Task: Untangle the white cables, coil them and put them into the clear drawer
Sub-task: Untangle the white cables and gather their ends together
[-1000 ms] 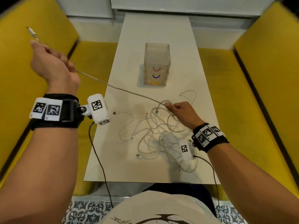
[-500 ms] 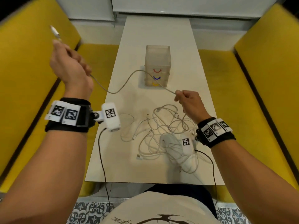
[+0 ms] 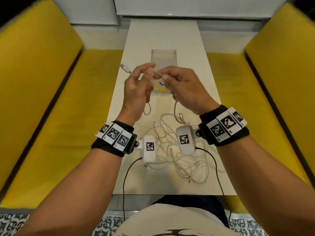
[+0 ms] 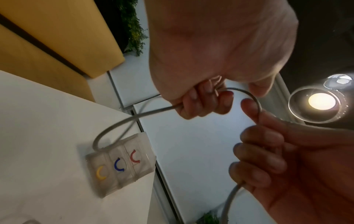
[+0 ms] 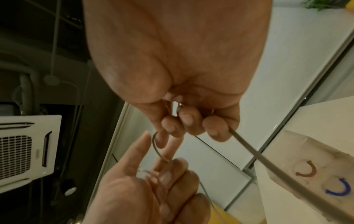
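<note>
Both hands are raised above the bench (image 3: pixel 119 103), close together, working one white cable (image 4: pixel 249 94). The left hand (image 3: pixel 136 86) grasps it with curled fingers (image 4: pixel 262 141), its plug end (image 3: pixel 125 68) sticking out to the left. The right hand (image 3: pixel 184 89) pinches the same cable just beside it, and a length hangs from that hand down to the tangle of white cables (image 3: pixel 180 160) lying on the near part of the bench. The clear drawer unit (image 3: pixel 164 58) stands further back, behind the hands, its drawers closed.
</note>
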